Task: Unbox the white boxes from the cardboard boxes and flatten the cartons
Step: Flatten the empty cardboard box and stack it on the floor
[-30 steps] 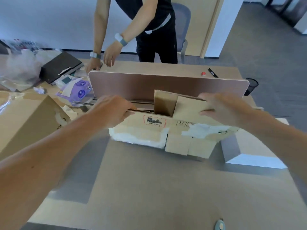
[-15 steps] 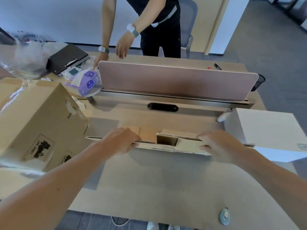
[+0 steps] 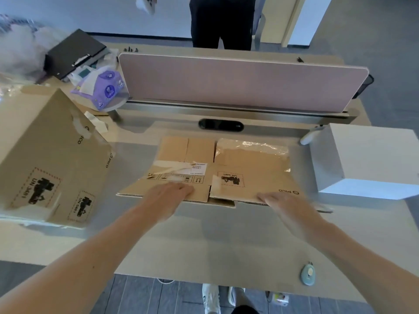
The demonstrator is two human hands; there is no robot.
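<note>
A flattened brown carton (image 3: pixel 226 162) with torn tape and printed labels lies flat on the desk (image 3: pixel 226 245) in front of me. My left hand (image 3: pixel 169 196) rests on its near left edge with the fingers stretched over the top. Farther right on that same near edge sits my right hand (image 3: pixel 281 200), fingers straight and blurred by motion. A white box (image 3: pixel 367 159) stands on the desk just right of the carton. To the left stands an unflattened cardboard box (image 3: pixel 45 155), tilted, with torn tape.
A pink divider panel (image 3: pixel 238 80) runs across the desk behind the carton. A purple tissue pack (image 3: pixel 104 87), a black folder (image 3: pixel 74 51) and plastic wrap lie at the back left. A person (image 3: pixel 222 23) stands beyond the divider. A small teal tool (image 3: pixel 307 274) lies near the front edge.
The carton was upright against the divider and gripped by both hands; it has come down toward me and now lies flat on the desk. The white box is in full view.
</note>
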